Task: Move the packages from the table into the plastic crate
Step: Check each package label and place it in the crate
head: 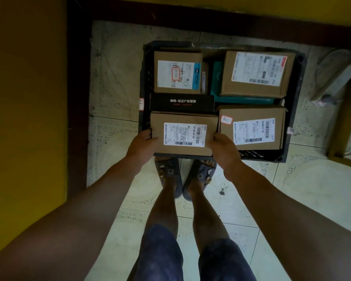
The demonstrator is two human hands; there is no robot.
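Note:
A black plastic crate (292,151) stands on the tiled floor below me. I hold a brown cardboard package (183,118) with a white shipping label over the crate's near left corner. My left hand (143,147) grips its left side and my right hand (224,148) grips its right side. Inside the crate lie a black box with white lettering (181,102), a labelled brown box (177,73) at the far left, a larger brown box (257,73) at the far right on a teal box (217,78), and another labelled brown box (251,127) at the near right.
A yellow wall with a dark brown base (77,98) runs along the left and the far side. My feet in dark sandals (185,175) stand just before the crate. Cables and a wooden piece of furniture (344,118) are at the right.

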